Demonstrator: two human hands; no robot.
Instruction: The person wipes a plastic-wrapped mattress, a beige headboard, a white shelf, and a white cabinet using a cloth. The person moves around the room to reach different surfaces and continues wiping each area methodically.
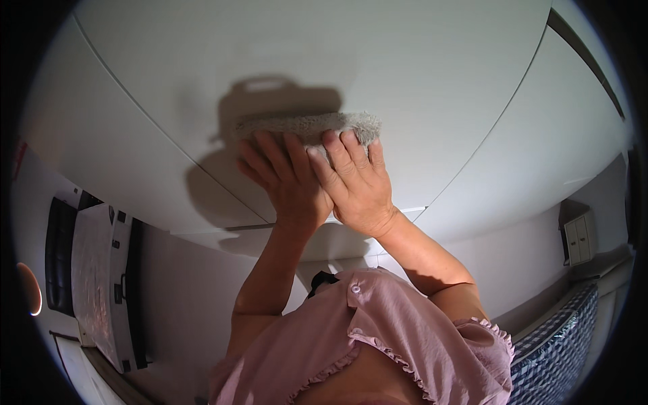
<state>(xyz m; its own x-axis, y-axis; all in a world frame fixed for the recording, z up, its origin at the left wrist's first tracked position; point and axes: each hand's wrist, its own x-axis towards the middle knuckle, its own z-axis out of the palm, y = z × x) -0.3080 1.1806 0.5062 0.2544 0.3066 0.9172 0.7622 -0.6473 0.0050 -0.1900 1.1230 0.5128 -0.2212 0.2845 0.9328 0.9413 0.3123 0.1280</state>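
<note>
A folded, fluffy grey cleaning cloth (366,125) lies pressed against a smooth, pale door panel (405,61). Both hands hold it there, side by side, thumbs close together. My left hand (294,185) has its fingers spread over the cloth's left part, in shadow. Over the right part lie the fingers of my right hand (362,189), brightly lit and slightly bent. The cloth's underside and the fingertips' exact hold are partly hidden. A dark shadow of hands and cloth falls on the panel, up and to the left.
Thin seams divide the panel from a left panel (88,115) and a right panel (540,128). At the left stands a light-topped table (94,270) next to a black padded seat (61,256). A small pale cabinet (578,239) and a blue checked bed cover (557,351) are at the right.
</note>
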